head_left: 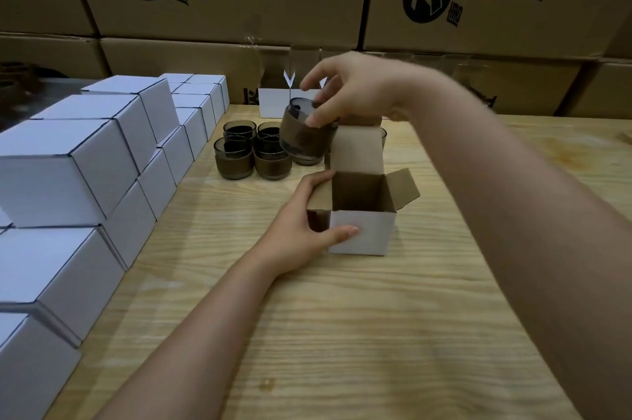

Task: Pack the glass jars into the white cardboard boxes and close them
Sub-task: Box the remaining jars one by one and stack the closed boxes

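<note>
Right hand (342,91): fingertips pinch the rim of a dark glass jar (302,137), which hangs tilted just behind the open box (362,231), toward the far edge of the surface (342,334).
Left hand (301,228): curled round the box's left side, thumb on its white front.
Box: flaps up, apparently empty, near the surface's middle.
Slip risk: a rim-only pinch on smooth glass could give way, and the jar would fall onto the waiting jars (254,152) just beside it.
Entry risk: the tilted jar may catch the raised rear flap (355,152). The fit looks snug.
Tip risk: a knock could tilt the light box.
</note>
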A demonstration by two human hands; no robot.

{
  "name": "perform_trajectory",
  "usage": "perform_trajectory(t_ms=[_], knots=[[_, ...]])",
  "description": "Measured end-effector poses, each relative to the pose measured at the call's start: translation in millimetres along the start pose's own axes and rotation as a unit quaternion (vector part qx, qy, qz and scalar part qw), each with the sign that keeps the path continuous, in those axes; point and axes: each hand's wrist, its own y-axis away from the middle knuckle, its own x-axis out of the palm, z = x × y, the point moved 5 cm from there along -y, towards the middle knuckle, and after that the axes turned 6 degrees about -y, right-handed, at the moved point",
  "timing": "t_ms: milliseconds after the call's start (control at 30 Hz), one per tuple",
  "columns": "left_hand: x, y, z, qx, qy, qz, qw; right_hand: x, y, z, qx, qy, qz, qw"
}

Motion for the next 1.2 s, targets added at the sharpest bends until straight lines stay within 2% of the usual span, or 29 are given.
perform_trajectory(t_ms=[100, 200, 433, 767, 967, 1033, 1067, 1100, 1133, 1167, 1200], knots=[[-0.2, -0.2, -0.9, -0.002, -0.009, -0.004, 1.0, -13.9, 20.0, -8.4, 0.027, 0.046, 0.09, 0.995], [-0.7, 0.4, -3.9, -0.001, -0.008, -0.005, 1.0, -12.0, 34.6, -24.8, 0.061, 0.087, 0.141, 0.984], [-0.9, 2.0, -8.9, 0.013, -0.011, -0.009, 1.0, 20.8, 42.5, -46.6, 0.068, 0.138, 0.159, 0.975], [-1.0, 2.6, -11.4, 0.023, -0.018, -0.008, 1.0, 39.8, 36.0, -42.4, 0.058, 0.294, 0.199, 0.933], [-0.1, 1.2, -8.4, 0.025, -0.019, -0.008, 0.999, 42.6, 44.1, -45.7, 0.114, 0.177, 0.224, 0.952], [-0.3, 1.3, -7.5, 0.023, -0.016, -0.007, 1.0, 39.1, 44.4, -46.0, 0.066, 0.164, 0.15, 0.973], [-0.3, 1.6, -7.5, 0.022, -0.016, -0.007, 1.0, 32.6, 43.4, -47.2, 0.019, 0.152, 0.057, 0.986], [-0.4, 1.9, -7.8, 0.022, -0.019, -0.008, 1.0, 23.2, 45.5, -51.4, -0.025, 0.119, -0.069, 0.99], [-0.2, 2.1, -8.3, 0.023, -0.023, -0.009, 0.999, 13.1, 53.3, -60.0, -0.053, 0.05, -0.209, 0.975], [-0.2, 2.1, -8.8, 0.023, -0.028, -0.009, 0.999, 6.0, 64.9, -73.8, -0.06, -0.051, -0.332, 0.94], [-0.1, 1.9, -9.2, 0.021, -0.032, -0.009, 0.999, 4.2, 76.0, -92.4, -0.047, -0.162, -0.416, 0.893]])
